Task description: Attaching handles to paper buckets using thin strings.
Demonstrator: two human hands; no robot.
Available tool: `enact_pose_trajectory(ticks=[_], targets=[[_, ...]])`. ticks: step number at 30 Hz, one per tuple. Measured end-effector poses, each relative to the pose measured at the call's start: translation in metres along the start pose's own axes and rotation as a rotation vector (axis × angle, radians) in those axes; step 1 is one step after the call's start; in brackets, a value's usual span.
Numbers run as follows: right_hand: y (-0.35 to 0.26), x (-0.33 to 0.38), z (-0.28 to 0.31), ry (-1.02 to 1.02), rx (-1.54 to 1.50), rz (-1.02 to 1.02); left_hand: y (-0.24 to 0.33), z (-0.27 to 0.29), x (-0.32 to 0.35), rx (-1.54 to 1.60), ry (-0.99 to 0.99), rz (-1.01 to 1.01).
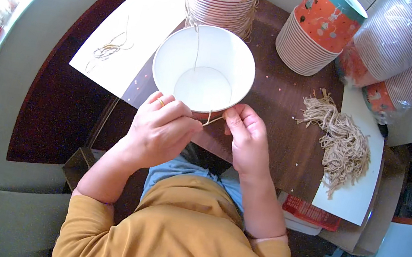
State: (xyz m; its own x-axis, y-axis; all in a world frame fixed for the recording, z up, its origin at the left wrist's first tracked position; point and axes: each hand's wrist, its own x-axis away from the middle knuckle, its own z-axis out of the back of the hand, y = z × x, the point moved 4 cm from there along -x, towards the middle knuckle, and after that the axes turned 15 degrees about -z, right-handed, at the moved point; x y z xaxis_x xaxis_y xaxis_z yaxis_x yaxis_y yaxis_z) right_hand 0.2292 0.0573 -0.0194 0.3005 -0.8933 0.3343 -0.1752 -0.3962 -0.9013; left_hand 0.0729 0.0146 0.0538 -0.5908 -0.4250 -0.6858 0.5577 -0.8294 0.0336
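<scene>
A large paper bucket [170,64] with a white inside stands at the table's near edge, its mouth tilted toward me. Beige string [211,122] loops at the near side of its rim, and another strand [197,50] hangs over the far rim into the bucket. My left hand [162,129] is closed in a pinch on the string just left of the loop. Against the near right rim, the thumb and fingers of my right hand [248,141] pinch the string's other side. My fingers hide part of the string.
Behind the bucket rises a stack of orange buckets [219,4] with strings on it. Another stack [309,42] stands farther right, near plastic-wrapped stacks [397,46]. A heap of beige strings [343,144] lies right on a white sheet [349,206]. Loose strings [107,50] lie left.
</scene>
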Motion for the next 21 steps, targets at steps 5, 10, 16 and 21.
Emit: enact_pose_trajectory(ticks=[5,10,16,21], targets=[[-0.023,0.015,0.000,0.296,0.550,0.466,0.003,0.005,0.004,0.155,0.050,0.200],[-0.033,0.053,-0.014,0.458,1.030,0.959,0.008,0.015,0.011,0.117,-0.079,0.314],[-0.033,0.050,-0.039,0.234,0.959,1.237,0.016,0.032,-0.003,0.222,-0.003,0.241],[-0.042,0.051,-0.033,0.271,0.937,1.232,0.007,0.044,-0.004,0.300,-0.174,0.212]])
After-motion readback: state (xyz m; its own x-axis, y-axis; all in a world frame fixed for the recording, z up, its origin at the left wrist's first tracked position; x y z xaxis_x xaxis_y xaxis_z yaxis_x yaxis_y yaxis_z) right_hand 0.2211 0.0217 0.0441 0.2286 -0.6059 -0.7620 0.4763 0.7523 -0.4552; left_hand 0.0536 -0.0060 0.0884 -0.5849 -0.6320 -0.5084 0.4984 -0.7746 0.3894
